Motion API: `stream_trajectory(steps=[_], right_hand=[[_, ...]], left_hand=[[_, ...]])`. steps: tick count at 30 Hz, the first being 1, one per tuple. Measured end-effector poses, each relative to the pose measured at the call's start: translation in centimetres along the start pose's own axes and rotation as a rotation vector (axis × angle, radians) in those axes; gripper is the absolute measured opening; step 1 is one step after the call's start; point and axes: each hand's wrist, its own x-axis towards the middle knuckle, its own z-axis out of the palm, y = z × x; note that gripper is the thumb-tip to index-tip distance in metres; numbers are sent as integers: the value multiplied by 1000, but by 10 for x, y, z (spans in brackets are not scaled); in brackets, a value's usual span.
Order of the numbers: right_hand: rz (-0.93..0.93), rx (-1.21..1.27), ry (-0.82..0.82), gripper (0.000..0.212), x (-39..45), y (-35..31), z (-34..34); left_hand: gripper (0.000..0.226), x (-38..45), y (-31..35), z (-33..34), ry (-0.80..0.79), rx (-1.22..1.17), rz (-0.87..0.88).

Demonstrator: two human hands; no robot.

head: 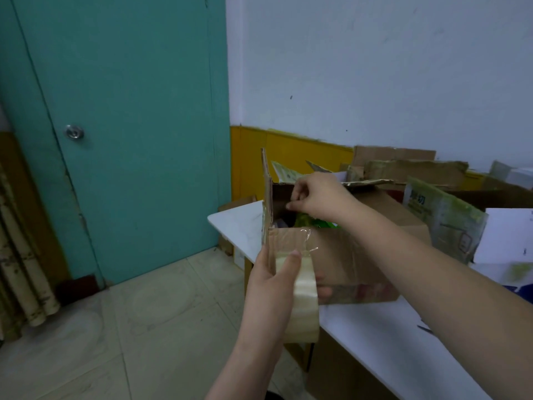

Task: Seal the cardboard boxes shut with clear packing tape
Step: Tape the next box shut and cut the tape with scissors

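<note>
Left grip [274, 287] clasps tape roll [302, 301]; right grip [314, 194] pinches box [360, 249] flap; printing illegible.

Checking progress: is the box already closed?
No, the box flaps stand open, with the right hand at the opening.

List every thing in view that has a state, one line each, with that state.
cardboard box: on the white table, top open, left flap upright, not sealed
tape roll: held against the box's near side, loose end peeled up
left hand: grips the tape roll
right hand: pinches something at the box's open top; what it is cannot be told
teal door: closed
boxes behind: flaps open
</note>
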Motion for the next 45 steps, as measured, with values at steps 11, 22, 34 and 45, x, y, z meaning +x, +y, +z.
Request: stream_trajectory(steps=[11,22,34,45], right_hand=[[-221,4,-165,22,-17,14,41],[-205,50,-172,26,-14,23,40],[-224,-6,-152,30,-23,23,40],[-234,-52,-151,30,-19,18,39]], left_hand=[[48,16,-16,-8,113,78,-2],[45,19,-43,-7,76,-16,-186],[45,16,-41,-8,6,-23,-275],[29,-2,-57,-13,-20,39,-271]])
